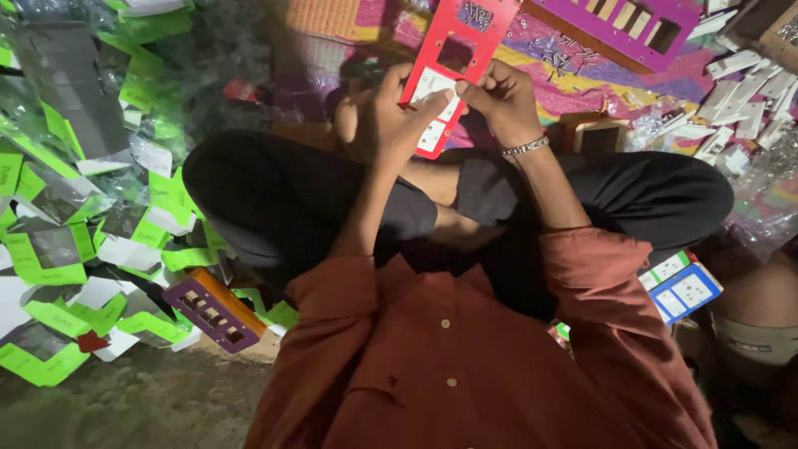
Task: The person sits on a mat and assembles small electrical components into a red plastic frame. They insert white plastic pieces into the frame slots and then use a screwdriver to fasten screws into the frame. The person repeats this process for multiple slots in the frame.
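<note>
Both hands, left and right, raised together, fingers pinching.

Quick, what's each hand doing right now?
Left hand: closed on the red panel, thumb on a white socket piece.
Right hand: pinching the same white socket piece at the panel's edge.

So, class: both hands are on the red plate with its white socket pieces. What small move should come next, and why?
Probably press the upper white socket piece flat into the red plate. The left hand and right hand both pinch the plate at that piece, thumbs on it, while a second white piece sits lower in the plate. Whether the upper one is fully seated cannot be told.
</note>
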### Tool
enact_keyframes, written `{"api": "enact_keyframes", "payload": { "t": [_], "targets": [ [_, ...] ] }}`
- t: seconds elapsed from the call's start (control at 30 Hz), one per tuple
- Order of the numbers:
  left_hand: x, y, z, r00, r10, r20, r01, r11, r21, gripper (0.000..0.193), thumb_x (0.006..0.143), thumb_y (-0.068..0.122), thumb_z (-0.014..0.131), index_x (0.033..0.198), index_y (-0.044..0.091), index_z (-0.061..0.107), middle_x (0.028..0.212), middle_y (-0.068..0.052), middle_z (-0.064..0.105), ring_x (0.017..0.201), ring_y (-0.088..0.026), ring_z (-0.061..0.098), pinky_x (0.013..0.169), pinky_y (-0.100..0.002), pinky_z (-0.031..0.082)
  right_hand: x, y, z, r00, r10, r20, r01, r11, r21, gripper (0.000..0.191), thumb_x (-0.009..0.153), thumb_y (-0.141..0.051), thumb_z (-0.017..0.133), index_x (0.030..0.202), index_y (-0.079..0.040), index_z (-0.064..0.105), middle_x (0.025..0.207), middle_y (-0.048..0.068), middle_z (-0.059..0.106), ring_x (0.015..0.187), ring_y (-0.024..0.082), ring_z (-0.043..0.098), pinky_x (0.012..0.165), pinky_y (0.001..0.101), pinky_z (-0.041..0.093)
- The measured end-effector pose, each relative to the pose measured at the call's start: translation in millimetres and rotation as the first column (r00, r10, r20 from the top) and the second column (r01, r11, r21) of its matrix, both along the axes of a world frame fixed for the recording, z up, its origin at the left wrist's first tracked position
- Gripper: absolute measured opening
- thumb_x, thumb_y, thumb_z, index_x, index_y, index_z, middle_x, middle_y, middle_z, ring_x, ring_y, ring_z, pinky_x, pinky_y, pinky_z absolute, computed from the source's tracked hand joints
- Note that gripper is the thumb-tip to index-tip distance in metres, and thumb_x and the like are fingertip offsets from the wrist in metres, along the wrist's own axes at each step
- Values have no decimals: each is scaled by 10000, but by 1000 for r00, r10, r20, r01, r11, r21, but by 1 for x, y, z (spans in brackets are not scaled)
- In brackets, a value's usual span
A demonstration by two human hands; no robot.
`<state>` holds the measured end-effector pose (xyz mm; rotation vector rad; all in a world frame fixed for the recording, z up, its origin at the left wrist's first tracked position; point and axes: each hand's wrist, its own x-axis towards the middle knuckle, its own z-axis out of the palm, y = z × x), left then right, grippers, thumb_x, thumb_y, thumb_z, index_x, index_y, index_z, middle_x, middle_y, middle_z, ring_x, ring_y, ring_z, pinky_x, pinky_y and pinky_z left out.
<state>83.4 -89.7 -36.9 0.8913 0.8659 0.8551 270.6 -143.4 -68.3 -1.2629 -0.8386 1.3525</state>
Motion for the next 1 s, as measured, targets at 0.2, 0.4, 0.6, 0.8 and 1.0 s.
{"api": "enact_keyframes", "payload": {
  "t": [0.2,0.4,0.6,0.8,1.0],
  "targets": [
    [-7,4,-7,824,244,-511,-57,933,354,393,867,77,847,1180,-21,630,1021,-160,757,850,-152,747,694,-276,622,18,2,-22,999,-32,1,32,995,-94,170,960,57,646,1117,2,676,950,9,740,837,110,718,789,265,594],
    [-21,14,-27,848,520,-100,-491,843,222,341,987,140,767,1233,-11,586,1041,-105,761,905,-110,702,798,-250,569,49,9,-28,562,-115,819,14,992,129,114,977,-19,768,1085,8,747,958,156,755,863,279,762,788,353,577],
    [-16,16,-32,843,537,-23,-529,836,145,364,988,163,777,1243,-22,595,1066,-104,743,947,-116,689,849,-258,565,27,40,-33,540,-43,840,-374,883,285,149,901,-34,755,1046,-62,739,987,206,734,863,374,721,770,422,586],
    [-15,14,10,789,377,-485,-377,921,102,430,891,244,807,1220,19,648,990,-80,811,836,-95,759,714,-245,607,-2,40,-42,391,68,918,-373,923,91,129,953,-31,645,1071,-74,675,979,203,684,902,417,672,758,498,550],
    [-9,20,21,806,358,-471,-349,931,111,448,850,201,821,1220,25,641,938,-74,824,749,-98,774,653,-246,622,11,42,-30,806,-26,591,-83,984,157,45,972,11,768,974,-1,725,943,131,773,837,224,754,755,361,612]
  ]
}}
